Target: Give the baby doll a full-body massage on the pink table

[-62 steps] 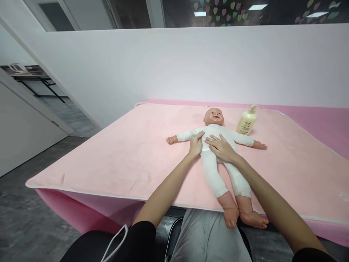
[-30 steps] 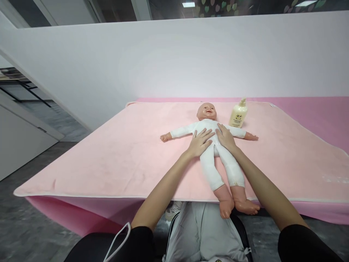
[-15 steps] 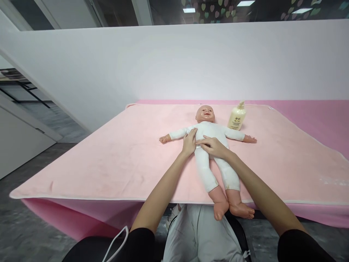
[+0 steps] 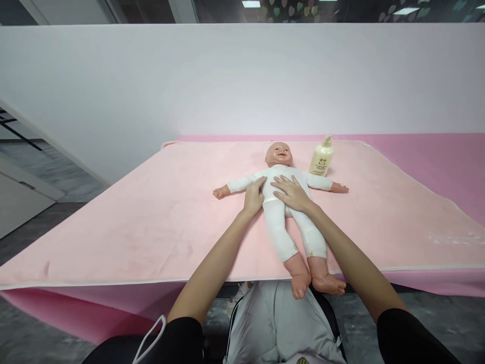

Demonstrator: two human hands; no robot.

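A baby doll (image 4: 273,192) with a white cloth body lies on its back, head away from me, arms stretched sideways and feet over the near table edge. My left hand (image 4: 253,196) rests along the side of its torso, fingers extended toward the armpit. Flat across the doll's belly lies my right hand (image 4: 293,194), its fingers spread and pointing up and to the left. Neither hand grips anything. Beyond the doll's outstretched arm on the right stands a pale yellow pump bottle (image 4: 321,157).
A light pink blanket (image 4: 125,227) covers the table, over a darker pink cloth (image 4: 435,162). Behind it rises a white wall (image 4: 227,81). My lap in grey trousers (image 4: 280,318) is at the near edge. A white cord (image 4: 149,338) hangs by my left arm.
My right hand has slid up the doll's belly toward its chest, and its fingers have spread flat. My left hand stays at the doll's side. The view has shifted slightly.
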